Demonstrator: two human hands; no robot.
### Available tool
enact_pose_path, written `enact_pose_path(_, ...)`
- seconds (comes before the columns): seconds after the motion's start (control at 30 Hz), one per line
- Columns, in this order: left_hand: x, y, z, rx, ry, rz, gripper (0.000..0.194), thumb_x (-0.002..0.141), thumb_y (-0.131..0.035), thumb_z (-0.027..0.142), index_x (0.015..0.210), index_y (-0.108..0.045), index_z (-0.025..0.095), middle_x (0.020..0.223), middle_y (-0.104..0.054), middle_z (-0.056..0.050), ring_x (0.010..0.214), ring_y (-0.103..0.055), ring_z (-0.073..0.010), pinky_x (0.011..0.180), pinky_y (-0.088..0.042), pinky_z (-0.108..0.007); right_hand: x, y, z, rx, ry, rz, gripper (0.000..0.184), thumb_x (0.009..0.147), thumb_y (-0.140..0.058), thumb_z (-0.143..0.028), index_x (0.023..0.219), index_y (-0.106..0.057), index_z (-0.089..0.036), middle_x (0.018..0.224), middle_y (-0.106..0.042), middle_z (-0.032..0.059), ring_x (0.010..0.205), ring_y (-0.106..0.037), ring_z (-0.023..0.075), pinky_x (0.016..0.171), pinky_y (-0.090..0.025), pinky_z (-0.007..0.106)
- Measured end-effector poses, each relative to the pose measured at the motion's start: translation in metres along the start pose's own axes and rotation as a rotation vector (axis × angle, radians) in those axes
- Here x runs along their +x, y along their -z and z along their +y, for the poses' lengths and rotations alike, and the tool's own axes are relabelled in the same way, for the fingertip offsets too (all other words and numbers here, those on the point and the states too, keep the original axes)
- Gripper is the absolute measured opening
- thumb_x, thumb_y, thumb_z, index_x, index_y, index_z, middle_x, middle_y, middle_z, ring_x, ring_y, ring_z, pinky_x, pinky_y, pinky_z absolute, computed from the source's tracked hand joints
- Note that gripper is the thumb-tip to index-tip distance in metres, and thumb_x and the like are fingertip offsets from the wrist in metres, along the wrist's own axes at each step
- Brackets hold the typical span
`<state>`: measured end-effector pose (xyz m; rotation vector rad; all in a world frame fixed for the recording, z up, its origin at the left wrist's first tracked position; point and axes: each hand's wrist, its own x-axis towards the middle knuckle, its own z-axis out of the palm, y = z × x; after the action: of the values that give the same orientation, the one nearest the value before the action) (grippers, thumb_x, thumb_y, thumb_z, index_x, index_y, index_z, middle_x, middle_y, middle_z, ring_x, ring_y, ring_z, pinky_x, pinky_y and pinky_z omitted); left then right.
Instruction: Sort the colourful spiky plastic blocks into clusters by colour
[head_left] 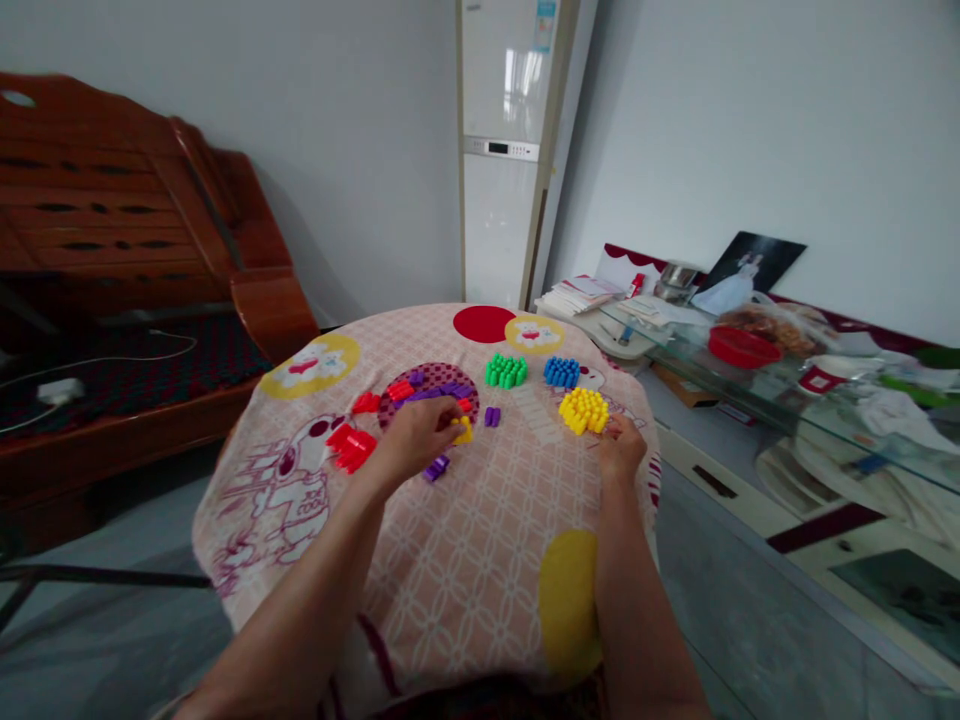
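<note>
My left hand (424,435) is closed in a pinch around small yellow plastic pieces (463,431), over the left-middle of the round table. Red plastic pieces (350,447) and purple pieces (436,467) lie around it, partly covered by the hand. A pair of purple pieces (492,416) stands just to its right. On the right, the curled fingers of my right hand (622,445) are at the edge of a tight cluster of yellow pieces (584,411); whatever is between its fingertips is hidden. Behind are a green cluster (506,371) and a blue cluster (562,372).
A patterned pink cloth (465,570) covers the table. Pale translucent strips (536,415) lie between the clusters. To the right stands a glass-topped cabinet (750,420) with papers and a red bowl (744,346). A wooden bench (112,210) is at left, a white upright appliance (499,220) behind.
</note>
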<state>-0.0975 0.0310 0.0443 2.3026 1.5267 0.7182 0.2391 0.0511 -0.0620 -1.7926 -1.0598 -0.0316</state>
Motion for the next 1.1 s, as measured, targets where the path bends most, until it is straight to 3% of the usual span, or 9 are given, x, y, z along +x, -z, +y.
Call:
enact_pose_path(0.13,0.045,-0.055,0.060,-0.077,-0.211,-0.074,0.011,0.082,-0.060,0.021,0.086,-0.070,0.017,0.082,-0.071,-0.003,0.074,-0.063,-0.0142,0.066,-0.045,-0.023,0.000,0.000,0.007,-0.034,0.029,0.007,0.041,0.072,-0.042,-0.023,0.098,-0.071,-0.010,0.085,-0.072,0.0135,0.079,-0.064,0.0247,0.078,-0.048,0.036)
enact_pose_path(0.27,0.073,-0.111,0.108,0.005,-0.262,-0.071,0.013,0.082,-0.063,0.021,0.091,-0.072,0.017,0.096,-0.071,-0.008,0.092,-0.064,-0.0200,0.079,-0.051,-0.029,-0.002,-0.001,0.011,-0.024,0.039,0.046,0.041,0.072,-0.040,-0.022,0.098,-0.071,-0.014,0.086,-0.073,0.0110,0.077,-0.061,0.0219,0.076,-0.047,0.033)
enact_pose_path(0.37,0.085,-0.141,0.128,0.000,-0.327,-0.004,0.013,0.083,-0.064,0.023,0.089,-0.073,0.017,0.114,-0.067,-0.010,0.112,-0.059,-0.0239,0.093,-0.050,-0.034,-0.003,-0.001,0.013,-0.016,0.041,0.049,0.039,0.074,-0.040,-0.024,0.097,-0.070,-0.015,0.083,-0.072,0.0100,0.073,-0.060,0.0207,0.073,-0.046,0.031)
enact_pose_path(0.5,0.098,-0.164,0.134,0.018,-0.379,0.017,0.015,0.084,-0.063,0.023,0.090,-0.072,0.014,0.126,-0.062,-0.014,0.120,-0.053,-0.0266,0.103,-0.045,-0.040,-0.005,-0.001,0.013,-0.014,0.069,0.035,0.040,0.077,-0.039,-0.025,0.099,-0.070,-0.013,0.084,-0.072,0.0113,0.072,-0.060,0.0212,0.073,-0.045,0.032)
enact_pose_path(0.73,0.106,-0.172,0.128,0.016,-0.372,0.019,0.021,0.082,-0.066,0.029,0.096,-0.068,0.013,0.123,-0.061,-0.019,0.117,-0.054,-0.0308,0.101,-0.046,-0.047,-0.005,0.003,0.010,-0.019,0.087,0.020,0.039,0.076,-0.040,-0.022,0.099,-0.070,-0.013,0.088,-0.073,0.0129,0.078,-0.062,0.0224,0.080,-0.046,0.033)
enact_pose_path(0.87,0.099,-0.163,0.119,-0.041,-0.410,0.055,0.033,0.078,-0.066,0.018,0.111,-0.063,0.015,0.131,-0.058,-0.015,0.122,-0.052,-0.0285,0.105,-0.045,-0.044,-0.004,0.005,0.009,-0.028,0.071,-0.002,0.039,0.076,-0.040,-0.023,0.100,-0.070,-0.011,0.088,-0.072,0.0135,0.077,-0.062,0.0231,0.078,-0.046,0.034)
enact_pose_path(1.0,0.094,-0.142,0.089,-0.096,-0.398,0.059,0.037,0.075,-0.064,0.009,0.112,-0.063,0.014,0.132,-0.058,-0.015,0.125,-0.051,-0.0263,0.109,-0.043,-0.042,-0.003,0.005,0.010,-0.035,0.043,0.005,0.041,0.074,-0.042,-0.024,0.100,-0.071,-0.011,0.087,-0.072,0.0132,0.077,-0.063,0.0234,0.077,-0.047,0.034)
enact_pose_path(1.1,0.094,-0.118,0.053,-0.092,-0.291,0.094,0.036,0.075,-0.063,0.007,0.110,-0.064,0.016,0.128,-0.062,-0.013,0.125,-0.053,-0.0256,0.109,-0.043,-0.042,-0.002,0.006,0.011,-0.035,0.033,0.025,0.039,0.074,-0.043,-0.025,0.097,-0.071,-0.012,0.088,-0.073,0.0132,0.079,-0.063,0.0235,0.079,-0.048,0.035)
